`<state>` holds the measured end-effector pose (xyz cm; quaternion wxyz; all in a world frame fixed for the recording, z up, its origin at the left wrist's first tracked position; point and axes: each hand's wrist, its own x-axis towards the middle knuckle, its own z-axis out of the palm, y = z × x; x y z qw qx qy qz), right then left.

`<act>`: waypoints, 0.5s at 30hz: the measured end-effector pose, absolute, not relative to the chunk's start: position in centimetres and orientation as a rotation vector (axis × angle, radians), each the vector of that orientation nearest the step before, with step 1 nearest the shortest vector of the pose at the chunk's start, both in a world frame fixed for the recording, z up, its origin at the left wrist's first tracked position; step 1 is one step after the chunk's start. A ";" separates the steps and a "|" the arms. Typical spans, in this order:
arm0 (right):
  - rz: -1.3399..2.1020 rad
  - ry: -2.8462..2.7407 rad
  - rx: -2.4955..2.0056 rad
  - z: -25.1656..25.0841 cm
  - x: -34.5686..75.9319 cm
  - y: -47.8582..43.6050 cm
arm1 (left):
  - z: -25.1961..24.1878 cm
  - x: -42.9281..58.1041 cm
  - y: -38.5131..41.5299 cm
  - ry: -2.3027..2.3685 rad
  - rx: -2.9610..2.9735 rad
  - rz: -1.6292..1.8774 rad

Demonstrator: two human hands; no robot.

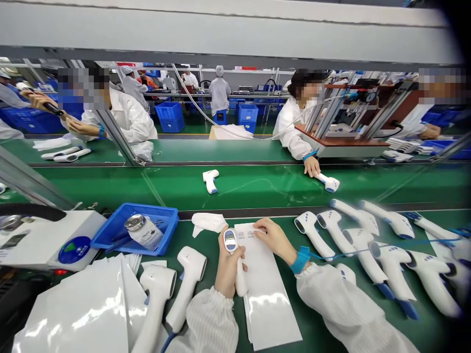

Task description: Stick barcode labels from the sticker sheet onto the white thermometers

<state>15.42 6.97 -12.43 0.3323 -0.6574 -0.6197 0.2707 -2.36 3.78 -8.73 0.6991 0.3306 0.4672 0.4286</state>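
Observation:
My left hand point(227, 272) is closed around a white infrared thermometer point(230, 240), its small screen facing up toward me. Under and beside it lies a stack of long white label sheets point(270, 309) with small rows of print near the top. My right hand point(275, 239), with a blue wrist strap point(300, 260), bends its fingers onto the printed top end of the upper sheet; the fingertips press together at its edge, and whether a single label is between them is too small to see. Two larger white thermometers point(188, 274) lie left of my left hand.
Several white thermometers point(311, 233) lie at right, with a blue cord across them. At left are a blue tray point(171, 230) holding a metal-topped container, glossy sheets point(81, 304) and a white machine point(44, 240). Beyond runs a green conveyor point(250, 184); a co-worker's hand point(312, 166) touches a thermometer there.

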 end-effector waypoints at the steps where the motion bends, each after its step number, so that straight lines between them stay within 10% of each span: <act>1: 0.685 -1.588 -1.733 -13.2 15.5 7.2 | -8.9 -2.1 3.9 1.049 0.750 0.962; 15: 0.672 -1.573 -1.680 -14.8 15.3 8.4 | -11.4 -0.9 5.9 1.033 0.946 0.961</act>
